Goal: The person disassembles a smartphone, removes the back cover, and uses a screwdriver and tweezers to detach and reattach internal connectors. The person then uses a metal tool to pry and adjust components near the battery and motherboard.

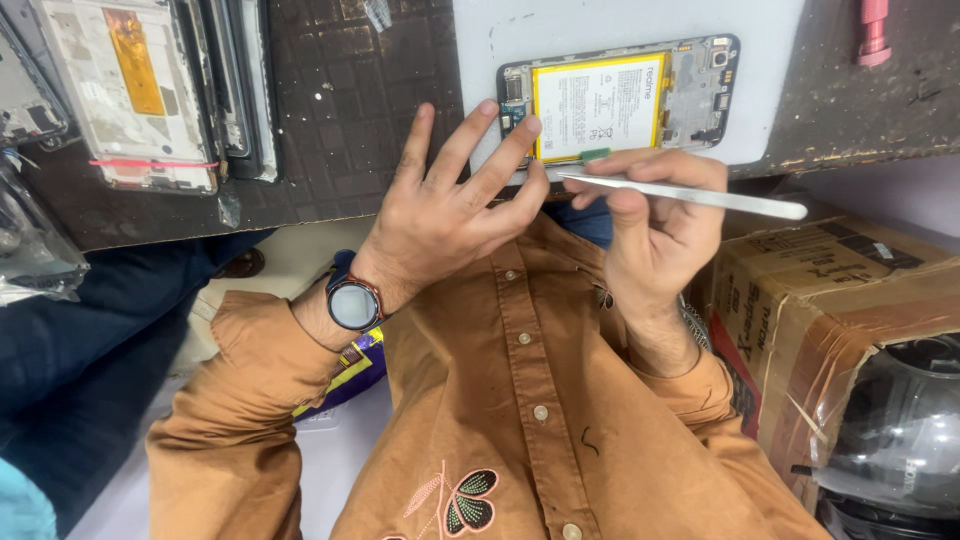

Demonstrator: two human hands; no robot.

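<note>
An orange-brown shirt (520, 400) with an embroidered flower filled the view closest to the camera, and both hands rose from its sleeves. The left hand (450, 215), with a round wristwatch (353, 303) on its wrist, was spread with loose fingers, its fingertips resting on the near left corner of an opened smartphone (620, 98) whose yellow-labelled battery (598, 105) lay exposed. The right hand (655, 225), just beside it, gripped a slim silver prying tool (690, 195) between thumb and fingers, the tool's tip meeting the phone's near edge between the two hands. The phone lay on a pale grey mat (780, 60) on the dark desk (340, 110) beyond the hands. Well left of the left hand lay stacked phone frames (140, 90); below and right of the right hand sat a cardboard box (840, 320).
</note>
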